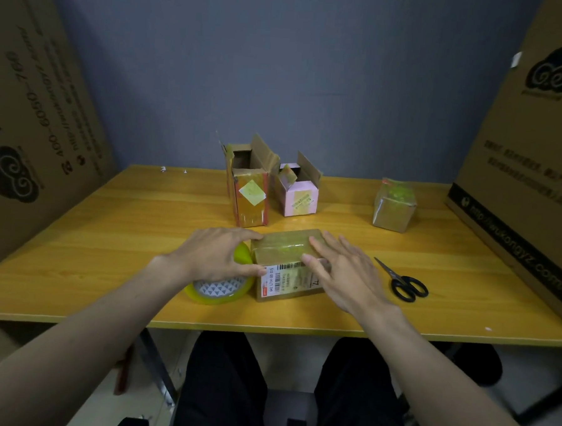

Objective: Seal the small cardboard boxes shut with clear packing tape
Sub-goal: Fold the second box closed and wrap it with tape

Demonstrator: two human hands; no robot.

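Observation:
A small brown cardboard box (284, 250) with a white shipping label on its near side lies closed in the middle of the table, glossy tape across its top. My left hand (215, 253) grips its left end, thumb on the near face. My right hand (342, 268) lies flat on its right top edge, fingers spread. A roll of clear yellowish packing tape (218, 291) rests flat just left of the box, partly under my left hand. Behind stand a tall brown box (250, 191) and a pink box (298, 192), both with flaps up. A taped box (394, 204) sits at the back right.
Black-handled scissors (403, 281) lie right of my right hand. Large printed cardboard sheets lean at the left (34, 118) and right (530, 154) sides of the yellow wooden table (109, 236). Small paper scraps (163, 169) lie at the back left edge.

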